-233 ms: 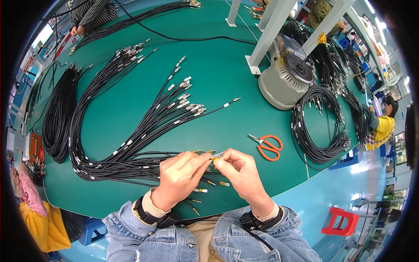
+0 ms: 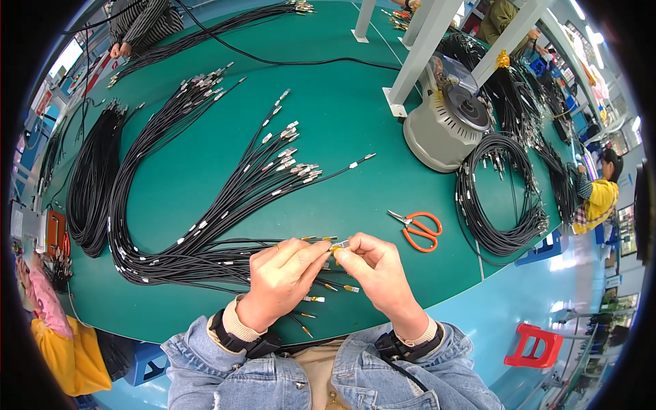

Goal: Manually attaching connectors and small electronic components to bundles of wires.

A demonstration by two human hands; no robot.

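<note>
I record black cables (image 2: 191, 239) bundled on the green table (image 2: 328, 102); my left hand (image 2: 285, 273), fingers together, pinching a small metal connector (image 2: 340, 244) held above it; my right hand (image 2: 377, 273) pinching its other end; orange-handled scissors (image 2: 408, 221) just beyond.

On the green counter (image 2: 342, 102) lies a pair of scissors (image 2: 409, 221) with orange handles. Farther back sits a big grey machine (image 2: 432, 140) with a dark round top, just beside a pale grey post (image 2: 418, 65). A red stool (image 2: 531, 347) is on the shiny blue floor (image 2: 512, 294). At the far left is a person in a striped top (image 2: 147, 24), and off to the right is a person in yellow (image 2: 601, 201).
</note>
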